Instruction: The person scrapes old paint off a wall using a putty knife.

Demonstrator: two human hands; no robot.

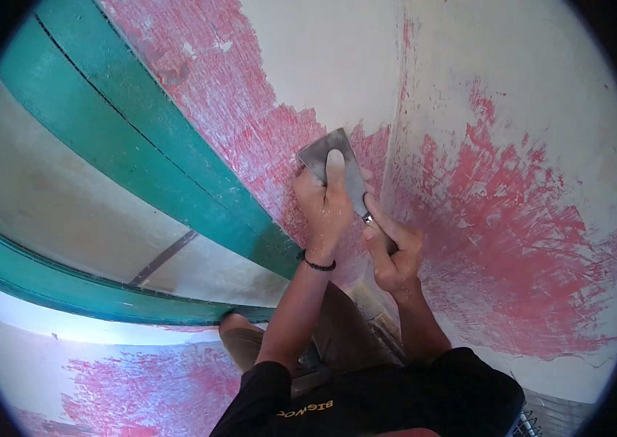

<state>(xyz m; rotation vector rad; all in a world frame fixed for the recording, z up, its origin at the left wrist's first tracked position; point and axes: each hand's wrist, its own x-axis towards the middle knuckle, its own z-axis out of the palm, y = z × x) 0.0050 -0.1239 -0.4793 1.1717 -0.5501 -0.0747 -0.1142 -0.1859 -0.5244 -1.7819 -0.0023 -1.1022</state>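
A paint scraper (316, 148) with a wide grey metal blade lies close to the wall (319, 68), its broad edge pointing up and left where pink patches meet white paint. My right hand (395, 254) is wrapped around its handle, which the fingers mostly hide. Across the blade, my left hand (326, 210) presses its thumb on the face, with fingertips showing past the far side. Pale flakes and dust cling to both hands. A dark bracelet (320, 266) circles the left wrist.
Left of my hands runs a green-painted frame (139, 131) around a pale panel (84, 191). A wall corner (395, 125) runs upward just right of the blade. The right-hand wall (516, 246) has a large scraped pink area. A wire object (526, 420) shows at lower right.
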